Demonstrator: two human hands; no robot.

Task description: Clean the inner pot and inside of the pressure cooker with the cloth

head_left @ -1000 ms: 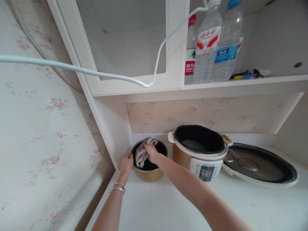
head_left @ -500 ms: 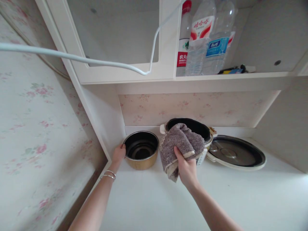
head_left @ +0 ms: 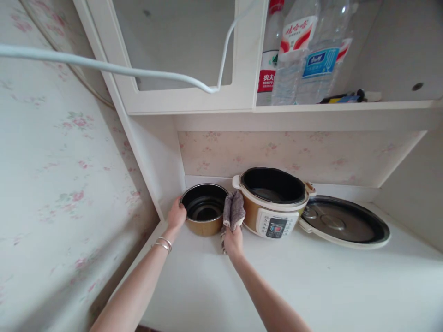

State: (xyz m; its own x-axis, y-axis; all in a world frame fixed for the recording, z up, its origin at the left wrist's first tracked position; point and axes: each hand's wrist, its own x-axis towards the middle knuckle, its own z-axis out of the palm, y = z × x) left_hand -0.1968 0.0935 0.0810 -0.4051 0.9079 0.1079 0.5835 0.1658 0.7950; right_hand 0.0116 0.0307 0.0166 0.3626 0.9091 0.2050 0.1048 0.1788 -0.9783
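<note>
My left hand grips the left rim of a gold inner pot with a black inside, standing in the counter's back left corner. My right hand is closed on a grey-brown cloth, held against the pot's right outer side, between the pot and a gold-and-white electric cooker. The cooker's well stands open and dark. Two silver bangles sit on my left wrist.
The cooker's hinged lid lies open to the right on the white counter. Above, a shelf holds water bottles and small items. A white cable hangs across a glass cabinet door. Floral wallpaper covers the left wall.
My right hand lifted the cloth out of the inner pot, swung it toward the cooker, then brought it down against the pot's right outer side. My left hand stayed on the rim.
</note>
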